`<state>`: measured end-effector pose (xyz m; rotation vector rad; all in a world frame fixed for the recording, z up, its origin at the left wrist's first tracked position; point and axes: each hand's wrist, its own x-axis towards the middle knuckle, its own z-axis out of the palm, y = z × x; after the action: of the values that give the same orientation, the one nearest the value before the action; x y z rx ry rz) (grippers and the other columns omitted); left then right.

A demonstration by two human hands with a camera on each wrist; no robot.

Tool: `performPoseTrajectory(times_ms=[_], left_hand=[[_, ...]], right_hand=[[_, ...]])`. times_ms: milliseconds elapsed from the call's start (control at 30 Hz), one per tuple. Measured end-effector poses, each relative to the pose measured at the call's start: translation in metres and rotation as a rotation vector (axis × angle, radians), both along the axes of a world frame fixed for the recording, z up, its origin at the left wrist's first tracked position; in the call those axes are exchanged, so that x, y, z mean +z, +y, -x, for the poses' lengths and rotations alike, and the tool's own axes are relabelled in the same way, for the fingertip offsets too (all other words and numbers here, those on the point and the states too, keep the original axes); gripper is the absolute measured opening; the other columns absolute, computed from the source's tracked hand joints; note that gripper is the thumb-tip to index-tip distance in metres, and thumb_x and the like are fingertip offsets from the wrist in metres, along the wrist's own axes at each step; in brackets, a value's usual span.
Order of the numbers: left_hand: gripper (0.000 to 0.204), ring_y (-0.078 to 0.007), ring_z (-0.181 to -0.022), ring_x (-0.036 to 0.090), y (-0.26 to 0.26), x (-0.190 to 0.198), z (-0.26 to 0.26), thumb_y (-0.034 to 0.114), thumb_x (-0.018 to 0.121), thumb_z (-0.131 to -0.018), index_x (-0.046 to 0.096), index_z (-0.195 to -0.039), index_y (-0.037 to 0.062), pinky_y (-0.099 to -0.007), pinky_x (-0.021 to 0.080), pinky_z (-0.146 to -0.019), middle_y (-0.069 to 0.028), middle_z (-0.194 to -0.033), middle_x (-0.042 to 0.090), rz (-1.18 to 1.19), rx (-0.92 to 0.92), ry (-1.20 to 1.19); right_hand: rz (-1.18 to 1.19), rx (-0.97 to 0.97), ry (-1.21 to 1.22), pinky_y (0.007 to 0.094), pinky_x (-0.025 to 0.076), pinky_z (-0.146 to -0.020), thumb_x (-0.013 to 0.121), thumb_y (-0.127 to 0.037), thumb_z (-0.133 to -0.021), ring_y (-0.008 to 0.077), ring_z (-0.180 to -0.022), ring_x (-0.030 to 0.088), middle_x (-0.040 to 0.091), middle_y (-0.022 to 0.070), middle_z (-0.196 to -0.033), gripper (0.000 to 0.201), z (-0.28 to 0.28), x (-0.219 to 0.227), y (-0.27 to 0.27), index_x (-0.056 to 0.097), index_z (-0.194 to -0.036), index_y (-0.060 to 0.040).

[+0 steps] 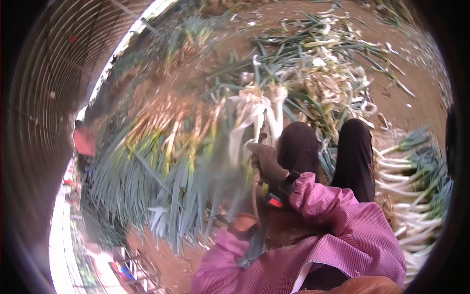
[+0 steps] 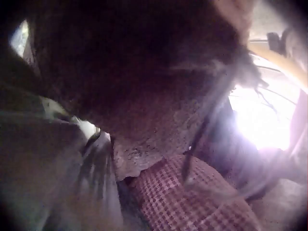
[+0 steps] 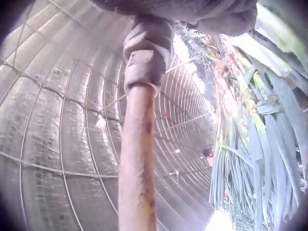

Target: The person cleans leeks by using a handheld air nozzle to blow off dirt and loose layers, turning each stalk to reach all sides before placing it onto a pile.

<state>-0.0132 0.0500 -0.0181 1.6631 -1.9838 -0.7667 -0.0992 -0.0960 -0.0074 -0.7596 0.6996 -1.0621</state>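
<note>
My gloved right hand grips an air blow gun, its nozzle up against the white stalks of leeks. From its base a brownish hose runs down toward my lap. The right wrist view shows the hose fitting just under the glove. My left hand is low by my left side, blurred, holding the leeks by their green end; leaves trail below it. The left wrist view is dark and blurred, mostly checked cloth.
A broad pile of unpeeled leeks lies to the left, roots away from me. Peeled white leeks are laid in a row at right. Loose skins and leaves litter the soil ahead. A ribbed greenhouse wall rises on the left.
</note>
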Motion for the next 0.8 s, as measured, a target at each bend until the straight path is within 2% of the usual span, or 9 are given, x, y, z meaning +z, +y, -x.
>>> performPoseTrajectory(times_ms=[100, 133, 200, 300, 400, 467, 567, 700, 800], left_hand=[[0.058, -0.0272, -0.120, 0.039, 0.009, 0.005, -0.013, 0.011, 0.054, -0.081, 0.031, -0.134, 0.0031, -0.0333, 0.031, -0.101, -0.0153, -0.130, 0.040, -0.326, 0.149, 0.398], [0.052, -0.0282, -0.114, 0.044, 0.006, 0.018, -0.019, 0.013, 0.054, -0.081, 0.037, -0.129, 0.0037, -0.0347, 0.034, -0.096, -0.0159, -0.123, 0.044, -0.278, 0.166, 0.298], [0.041, -0.0302, -0.103, 0.052, -0.002, 0.044, -0.031, 0.017, 0.055, -0.080, 0.048, -0.119, 0.0048, -0.0374, 0.040, -0.087, -0.0172, -0.109, 0.053, -0.189, 0.208, 0.093], [0.051, -0.0372, -0.099, 0.055, -0.015, 0.062, -0.078, 0.032, 0.058, -0.079, 0.046, -0.120, 0.0048, -0.0451, 0.045, -0.077, -0.0223, -0.112, 0.054, -0.302, 0.475, -0.369], [0.063, -0.0399, -0.103, 0.053, -0.063, 0.082, -0.097, 0.042, 0.062, -0.073, 0.045, -0.120, 0.0028, -0.0447, 0.043, -0.085, -0.0233, -0.114, 0.053, -0.253, 0.823, -0.447], [0.072, -0.0394, -0.105, 0.052, -0.093, 0.070, -0.118, 0.047, 0.066, -0.069, 0.043, -0.123, 0.0035, -0.0433, 0.043, -0.087, -0.0217, -0.115, 0.054, -0.177, 0.927, -0.520], [0.086, -0.0395, -0.108, 0.051, -0.134, 0.039, -0.148, 0.049, 0.071, -0.063, 0.037, -0.128, 0.0048, -0.0413, 0.043, -0.089, -0.0212, -0.117, 0.054, -0.318, 1.085, -0.561], [0.063, -0.0377, -0.097, 0.057, -0.139, 0.045, -0.135, 0.049, 0.061, -0.074, 0.050, -0.109, -0.0028, -0.0439, 0.045, -0.083, -0.0239, -0.102, 0.059, -0.278, 1.053, -0.628], [0.056, -0.0365, -0.094, 0.059, -0.120, 0.032, -0.134, 0.045, 0.060, -0.076, 0.054, -0.104, -0.0035, -0.0433, 0.045, -0.082, -0.0234, -0.098, 0.061, -0.202, 0.933, -0.626]], right_hand=[[0.460, 0.036, 0.313, 0.0247, 0.037, -0.046, 0.054, -0.016, -0.081, 0.0090, -0.052, 0.046, 0.045, -0.0001, -0.060, 0.014, -0.012, 0.007, 0.005, 0.050, -0.072, -0.0063], [0.644, 0.013, 0.445, 0.0244, 0.037, -0.045, 0.053, -0.014, -0.081, 0.0084, -0.052, 0.045, 0.044, -0.0005, -0.059, 0.015, -0.015, 0.009, 0.007, 0.048, -0.068, -0.0076], [0.606, 0.179, 0.376, 0.0245, 0.036, -0.045, 0.053, -0.012, -0.080, 0.0087, -0.051, 0.046, 0.044, -0.0010, -0.057, 0.016, -0.018, 0.004, 0.011, 0.048, -0.065, -0.0072], [0.823, 0.205, 0.386, 0.0248, 0.035, -0.045, 0.054, -0.013, -0.077, 0.0097, -0.050, 0.046, 0.046, -0.0014, -0.057, 0.018, -0.024, 0.001, 0.015, 0.050, -0.061, -0.0060], [0.089, 0.378, 0.171, 0.0257, 0.035, -0.044, 0.058, -0.017, -0.074, 0.0108, -0.049, 0.045, 0.049, -0.0006, -0.058, 0.017, -0.048, -0.015, 0.037, 0.053, -0.063, -0.0041], [-0.104, 0.431, 0.144, 0.0259, 0.035, -0.044, 0.058, -0.016, -0.074, 0.0110, -0.049, 0.046, 0.049, 0.0000, -0.058, 0.016, -0.044, 0.015, 0.036, 0.054, -0.065, -0.0034], [0.014, 0.583, 0.135, 0.0267, 0.036, -0.044, 0.057, -0.011, -0.076, 0.0115, -0.050, 0.047, 0.050, 0.0021, -0.060, 0.011, -0.039, 0.007, 0.032, 0.056, -0.067, -0.0031], [0.493, 0.513, 0.034, 0.0270, 0.038, -0.046, 0.057, -0.011, -0.076, 0.0128, -0.049, 0.048, 0.051, 0.0026, -0.059, 0.011, -0.045, -0.018, 0.032, 0.059, -0.070, -0.0017], [0.245, 0.542, 0.133, 0.0259, 0.039, -0.048, 0.056, -0.012, -0.077, 0.0135, -0.049, 0.050, 0.053, 0.0041, -0.060, 0.013, -0.033, 0.006, 0.029, 0.060, -0.073, 0.0000]])
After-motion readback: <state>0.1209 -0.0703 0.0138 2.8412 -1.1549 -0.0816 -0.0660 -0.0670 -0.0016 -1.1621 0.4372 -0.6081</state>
